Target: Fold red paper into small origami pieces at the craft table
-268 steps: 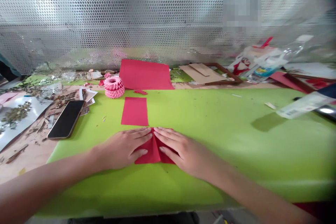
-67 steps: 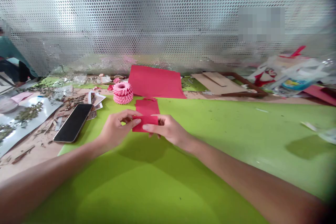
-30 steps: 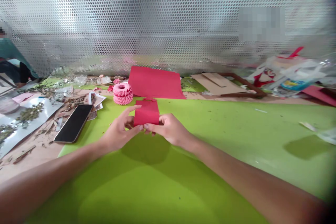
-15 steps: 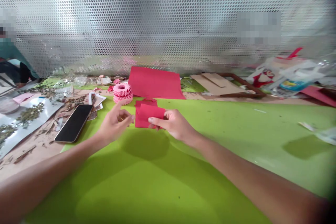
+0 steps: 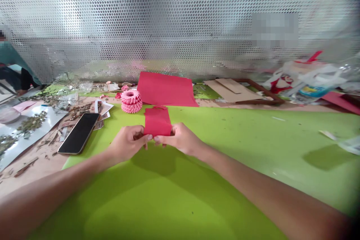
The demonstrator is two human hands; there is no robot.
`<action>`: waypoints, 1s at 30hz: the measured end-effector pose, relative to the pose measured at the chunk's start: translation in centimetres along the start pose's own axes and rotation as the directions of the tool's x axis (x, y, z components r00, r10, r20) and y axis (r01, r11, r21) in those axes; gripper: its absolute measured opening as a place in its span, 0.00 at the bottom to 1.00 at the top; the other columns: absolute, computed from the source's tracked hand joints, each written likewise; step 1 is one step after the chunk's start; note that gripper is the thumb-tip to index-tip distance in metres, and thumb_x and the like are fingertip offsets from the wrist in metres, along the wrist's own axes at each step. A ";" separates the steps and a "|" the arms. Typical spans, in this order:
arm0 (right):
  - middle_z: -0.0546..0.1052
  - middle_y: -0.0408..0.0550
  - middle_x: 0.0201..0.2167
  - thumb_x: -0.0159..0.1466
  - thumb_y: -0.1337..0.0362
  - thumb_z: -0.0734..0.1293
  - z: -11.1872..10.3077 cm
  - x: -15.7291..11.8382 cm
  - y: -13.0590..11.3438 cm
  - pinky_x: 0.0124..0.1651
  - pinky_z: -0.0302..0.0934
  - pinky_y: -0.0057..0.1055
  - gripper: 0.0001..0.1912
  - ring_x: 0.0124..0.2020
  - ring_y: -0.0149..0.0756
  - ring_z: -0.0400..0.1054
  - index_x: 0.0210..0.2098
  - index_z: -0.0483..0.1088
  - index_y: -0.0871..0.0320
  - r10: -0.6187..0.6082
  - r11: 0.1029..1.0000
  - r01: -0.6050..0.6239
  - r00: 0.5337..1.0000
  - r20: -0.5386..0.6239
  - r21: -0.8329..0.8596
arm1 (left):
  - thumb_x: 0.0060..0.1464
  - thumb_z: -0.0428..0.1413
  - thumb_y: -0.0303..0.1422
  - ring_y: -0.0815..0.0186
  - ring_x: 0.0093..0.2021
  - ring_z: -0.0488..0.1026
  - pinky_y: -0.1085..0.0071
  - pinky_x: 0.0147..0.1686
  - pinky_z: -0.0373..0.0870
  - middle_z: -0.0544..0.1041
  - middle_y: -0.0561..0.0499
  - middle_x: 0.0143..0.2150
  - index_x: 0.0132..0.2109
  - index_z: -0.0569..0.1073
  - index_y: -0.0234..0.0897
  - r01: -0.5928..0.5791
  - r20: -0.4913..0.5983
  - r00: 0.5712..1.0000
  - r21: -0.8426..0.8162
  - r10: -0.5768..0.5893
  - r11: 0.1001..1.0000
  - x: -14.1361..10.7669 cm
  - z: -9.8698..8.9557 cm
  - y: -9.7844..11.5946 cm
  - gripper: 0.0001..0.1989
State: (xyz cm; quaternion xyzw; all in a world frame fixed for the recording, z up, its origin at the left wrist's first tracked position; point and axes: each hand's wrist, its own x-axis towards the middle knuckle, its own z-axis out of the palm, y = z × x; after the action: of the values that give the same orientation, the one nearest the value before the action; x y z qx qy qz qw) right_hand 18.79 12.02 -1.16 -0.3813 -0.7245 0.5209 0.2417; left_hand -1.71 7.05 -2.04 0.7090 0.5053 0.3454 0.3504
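Head view: L hand (image 5: 128, 143) and R hand (image 5: 178, 138) sit close together at the near end of the red paper strip (image 5: 157, 122), which lies on the lime-green sheet (image 5: 157, 202) w/ its far end pointing away from the person. Both hands are half-closed, fingers curled, not flat. L hand pinches the strip's near L corner between thumb and curled fingers; R hand grips the near R corner the same way. The two sets of fingertips (image 5: 149, 138) almost meet under the near edge. Exact finger placement behind the paper is hidden.

Rel. to strip: just past its far end, a small red scrap (image 5: 159, 107) touches it. Beyond that is a big red paper sheet (image 5: 165, 89), partly on the green sheet's far edge. Far L of strip: pink folded-paper ring stack (image 5: 131, 101). L of strip: black smartphone (image 5: 78, 133), face up, w/ loose photo prints (image 5: 102, 110) just beyond it. Far R of strip: cardboard pieces (image 5: 232, 91) on a wooden frame (image 5: 270, 97), then plastic bags (image 5: 306, 78). Behind everything: perforated metal panel (image 5: 180, 26).
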 end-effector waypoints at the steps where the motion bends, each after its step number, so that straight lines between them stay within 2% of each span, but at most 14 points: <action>1: 0.79 0.49 0.28 0.55 0.58 0.72 0.0 0.0 0.0 0.33 0.64 0.30 0.12 0.28 0.34 0.71 0.31 0.76 0.61 -0.001 1.000 0.001 1.000 0.006 0.008 | 0.59 0.53 0.39 0.70 0.23 0.68 0.74 0.24 0.60 0.76 0.52 0.25 0.32 0.75 0.34 0.004 0.002 1.000 -0.005 -0.004 1.000 0.0 0.0 0.0 0.14; 9: 0.81 0.49 0.30 0.55 0.55 0.73 -0.7 -0.2 -0.6 0.34 0.65 0.31 0.13 0.29 0.36 0.73 0.31 0.76 0.60 0.021 1.000 -0.023 0.995 0.102 0.012 | 0.59 0.53 0.41 0.69 0.23 0.70 0.75 0.24 0.62 0.76 0.52 0.24 0.30 0.74 0.35 0.059 0.012 0.998 -0.017 -0.058 0.998 0.0 -0.1 -0.1 0.15; 15: 0.81 0.50 0.29 0.55 0.54 0.73 -3.2 0.4 -1.0 0.32 0.63 0.30 0.14 0.26 0.31 0.70 0.29 0.77 0.60 0.082 0.997 -0.080 0.990 0.115 -0.018 | 0.56 0.55 0.42 0.70 0.22 0.70 0.75 0.24 0.63 0.75 0.52 0.21 0.26 0.70 0.36 0.083 -0.049 0.995 -0.063 -0.086 0.995 0.5 -1.1 -0.2 0.17; 17: 0.81 0.50 0.28 0.56 0.54 0.73 -4.3 0.7 -1.0 0.32 0.62 0.30 0.14 0.26 0.31 0.69 0.29 0.77 0.60 0.104 0.994 -0.100 0.991 0.081 -0.050 | 0.55 0.56 0.42 0.70 0.21 0.70 0.75 0.24 0.63 0.74 0.53 0.20 0.26 0.70 0.36 0.107 -0.106 0.987 -0.099 -0.117 0.989 0.9 -1.7 -0.3 0.16; 19: 0.81 0.50 0.29 0.58 0.54 0.72 -4.9 0.7 -1.0 0.33 0.63 0.31 0.14 0.27 0.32 0.70 0.30 0.77 0.60 0.074 0.992 -0.075 0.997 -0.012 -0.102 | 0.53 0.56 0.43 0.71 0.21 0.69 0.75 0.23 0.62 0.74 0.54 0.20 0.27 0.71 0.35 0.126 -0.169 0.975 -0.134 -0.148 0.983 1.2 -2.2 -0.5 0.16; 21: 0.81 0.51 0.31 0.61 0.53 0.69 -4.7 0.5 -1.2 0.36 0.64 0.33 0.14 0.30 0.34 0.72 0.31 0.76 0.60 -0.056 0.987 0.031 0.985 -0.161 -0.157 | 0.52 0.57 0.43 0.71 0.20 0.68 0.75 0.23 0.62 0.73 0.54 0.20 0.26 0.71 0.35 0.145 -0.192 0.965 -0.176 -0.178 0.974 1.5 -2.3 -0.5 0.16; 22: 0.81 0.51 0.33 0.62 0.53 0.68 -4.2 0.3 -1.3 0.37 0.64 0.34 0.14 0.32 0.36 0.73 0.34 0.75 0.59 -0.155 0.974 0.109 0.961 -0.231 -0.199 | 0.51 0.58 0.43 0.72 0.20 0.68 0.75 0.23 0.61 0.73 0.54 0.19 0.25 0.70 0.35 0.161 -0.183 0.963 -0.209 -0.200 0.965 1.5 -2.2 -0.5 0.16; 24: 0.80 0.51 0.41 0.63 0.53 0.68 -3.0 -0.3 -1.5 0.40 0.65 0.36 0.15 0.40 0.40 0.74 0.41 0.74 0.58 -0.393 0.890 0.287 0.877 -0.277 -0.356 | 0.50 0.59 0.43 0.72 0.19 0.67 0.75 0.22 0.60 0.72 0.55 0.18 0.25 0.70 0.35 0.209 -0.131 0.958 -0.290 -0.255 0.934 1.4 -1.7 -0.3 0.16; 25: 0.80 0.51 0.45 0.62 0.54 0.70 -2.4 -0.5 -1.5 0.43 0.65 0.37 0.16 0.44 0.41 0.73 0.45 0.73 0.57 -0.521 0.798 0.371 0.821 -0.233 -0.475 | 0.49 0.59 0.43 0.72 0.18 0.66 0.75 0.21 0.59 0.72 0.55 0.18 0.26 0.70 0.35 0.233 -0.094 0.956 -0.332 -0.278 0.914 1.3 -1.4 -0.2 0.15; 27: 0.79 0.50 0.48 0.62 0.59 0.71 -1.5 -0.9 -1.4 0.49 0.63 0.40 0.17 0.49 0.43 0.71 0.49 0.72 0.57 -0.706 0.528 0.489 0.707 -0.038 -0.694 | 0.48 0.61 0.43 0.73 0.18 0.65 0.75 0.21 0.57 0.71 0.55 0.18 0.27 0.71 0.35 0.267 -0.016 0.954 -0.406 -0.299 0.874 1.1 -0.6 0.2 0.15; 29: 0.81 0.48 0.46 0.65 0.64 0.69 -1.2 -1.1 -1.1 0.50 0.61 0.40 0.13 0.49 0.42 0.72 0.49 0.73 0.56 -0.771 0.280 0.527 0.622 0.140 -0.803 | 0.47 0.61 0.44 0.73 0.17 0.64 0.75 0.20 0.56 0.72 0.54 0.19 0.27 0.71 0.34 0.293 0.050 0.951 -0.459 -0.305 0.839 0.8 -0.1 0.5 0.16; 30: 0.81 0.46 0.44 0.66 0.66 0.68 -1.2 -1.1 -0.9 0.49 0.61 0.38 0.10 0.47 0.40 0.72 0.48 0.74 0.56 -0.782 0.204 0.524 0.596 0.184 -0.827 | 0.47 0.61 0.45 0.74 0.17 0.64 0.75 0.20 0.56 0.72 0.53 0.19 0.28 0.71 0.34 0.305 0.074 0.949 -0.479 -0.308 0.823 0.6 0.0 0.6 0.17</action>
State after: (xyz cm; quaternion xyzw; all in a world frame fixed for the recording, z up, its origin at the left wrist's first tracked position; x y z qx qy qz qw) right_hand 20.10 11.65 0.14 -0.1656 -0.9241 -0.0946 0.3311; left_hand -1.24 7.49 -1.48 0.5070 0.5107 0.4024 0.5659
